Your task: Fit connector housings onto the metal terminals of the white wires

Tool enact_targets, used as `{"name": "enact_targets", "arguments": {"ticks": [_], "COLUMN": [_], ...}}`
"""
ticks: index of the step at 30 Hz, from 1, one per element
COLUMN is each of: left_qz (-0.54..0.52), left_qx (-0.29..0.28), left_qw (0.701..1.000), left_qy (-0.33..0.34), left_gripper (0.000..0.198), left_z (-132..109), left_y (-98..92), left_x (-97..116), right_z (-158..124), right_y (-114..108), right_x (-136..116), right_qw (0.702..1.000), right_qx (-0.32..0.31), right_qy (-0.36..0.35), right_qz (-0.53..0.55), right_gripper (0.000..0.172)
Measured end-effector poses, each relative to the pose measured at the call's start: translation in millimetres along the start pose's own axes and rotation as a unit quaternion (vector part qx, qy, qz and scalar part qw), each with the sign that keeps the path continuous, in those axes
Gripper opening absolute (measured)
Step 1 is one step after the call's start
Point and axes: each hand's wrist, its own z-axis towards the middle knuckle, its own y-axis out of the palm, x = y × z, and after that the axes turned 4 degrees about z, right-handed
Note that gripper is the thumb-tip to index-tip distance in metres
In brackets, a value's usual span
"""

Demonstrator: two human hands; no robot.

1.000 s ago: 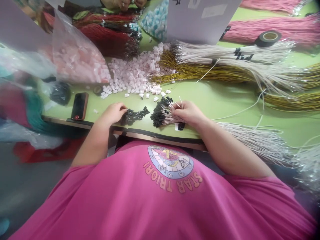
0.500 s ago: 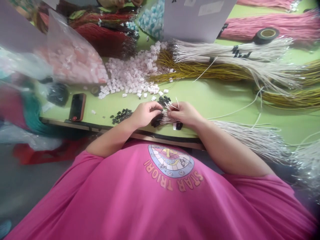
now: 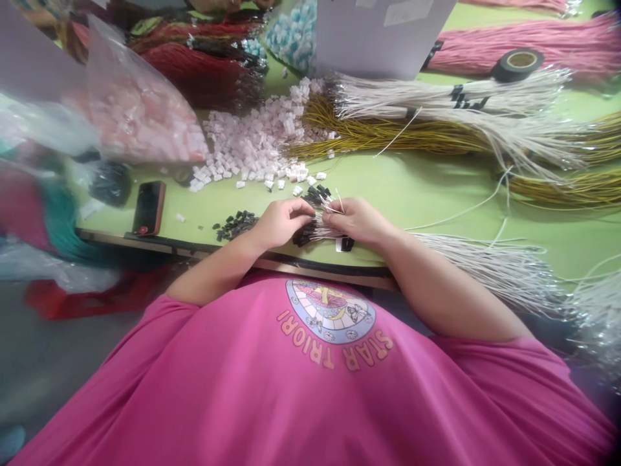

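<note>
My left hand point(image 3: 279, 224) is closed in a pinch, thumb and forefinger meeting around what looks like a small black connector housing, mostly hidden by the fingertips. Facing it, my right hand point(image 3: 361, 220) grips a thin white wire between thumb and fingers, with loose ends poking up above the knuckles. Between and below both hands lies a bundle of white wires point(image 3: 326, 232) with black connectors point(image 3: 317, 194) on their ends. Left of my left hand is a small pile of loose black connector housings point(image 3: 235, 224).
A phone point(image 3: 148, 207) lies near the table's front edge. Behind the hands spread white connector housings point(image 3: 262, 142), yellow wires point(image 3: 388, 139) and white wire bundles point(image 3: 436, 97). A tape roll point(image 3: 518, 65) rests atop bundles. More white wires point(image 3: 490, 268) lie by my right forearm.
Both hands stay at nearly the same spot, with only slight finger movement. The whole view has shifted a few pixels; the bundle and piles look unchanged.
</note>
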Motion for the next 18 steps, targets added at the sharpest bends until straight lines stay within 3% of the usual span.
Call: {"name": "enact_targets", "arguments": {"ticks": [6, 18], "left_qz": [0.066, 0.114], "left_qx": [0.005, 0.019], "left_qw": [0.996, 0.99], "left_qy": [0.054, 0.077], "left_gripper": [0.011, 0.009], "left_z": [1, 0], "left_y": [7.0, 13.6], "left_x": [2, 6], "right_z": [0, 0], "right_y": [1, 0], "right_x": [2, 3], "right_qw": [1.0, 1.0], "right_qx": [-0.003, 0.001], "right_qy": [0.009, -0.01], "right_qz": [0.007, -0.029], "right_gripper": [0.022, 0.019]}}
